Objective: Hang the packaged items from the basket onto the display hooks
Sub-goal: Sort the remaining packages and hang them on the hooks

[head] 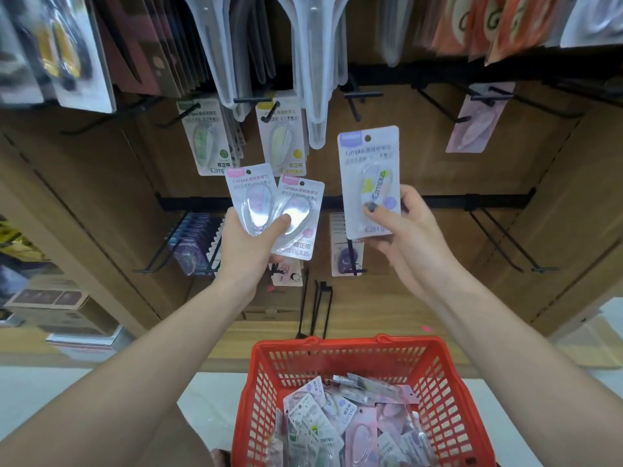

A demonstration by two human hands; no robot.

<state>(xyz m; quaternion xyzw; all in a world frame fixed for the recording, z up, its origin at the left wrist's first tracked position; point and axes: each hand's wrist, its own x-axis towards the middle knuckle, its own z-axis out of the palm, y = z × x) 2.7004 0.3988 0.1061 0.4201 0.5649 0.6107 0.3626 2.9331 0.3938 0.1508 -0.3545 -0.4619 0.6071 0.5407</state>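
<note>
The left hand (251, 244) is gripping two pink packs (269, 210) fanned together, thumb pressing across their blisters. The right hand (404, 227) is pinching a purple pack (369, 163) upright by its lower end — level with the hooks (362, 96) on the far rack. More packs are lying heaped in the red basket (364, 352), near and below.

wall: brown panelled board (421, 170) | floor: pale, glossy (43, 392) | base: wooden ledge (232, 342) | light: even
</note>
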